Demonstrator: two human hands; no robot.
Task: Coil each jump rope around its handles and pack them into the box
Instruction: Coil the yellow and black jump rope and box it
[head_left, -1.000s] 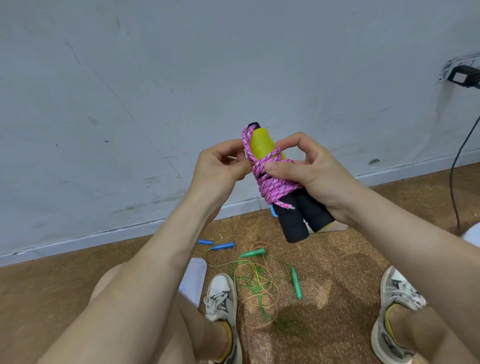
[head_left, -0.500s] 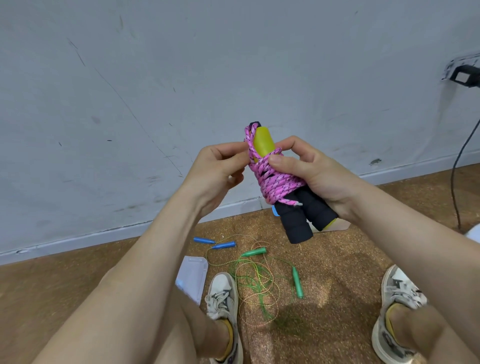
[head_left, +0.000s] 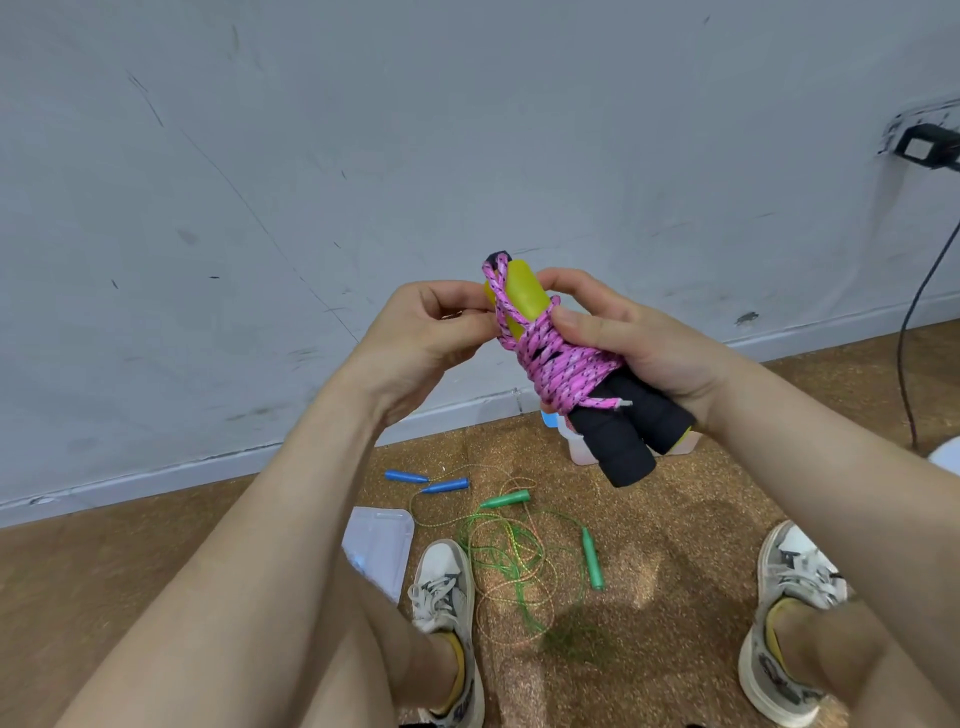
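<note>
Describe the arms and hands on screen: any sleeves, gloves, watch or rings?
Both are bare. The left hand and right hand wear no gloves, and no rings show on the visible fingers. The left forearm and right forearm carry no sleeve, watch or band as far as the frame's edge. No markings show.

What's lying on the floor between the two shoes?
In the head view, a loose tangle of green and orange rope and one green handle lie between the left shoe and the right shoe.
</note>
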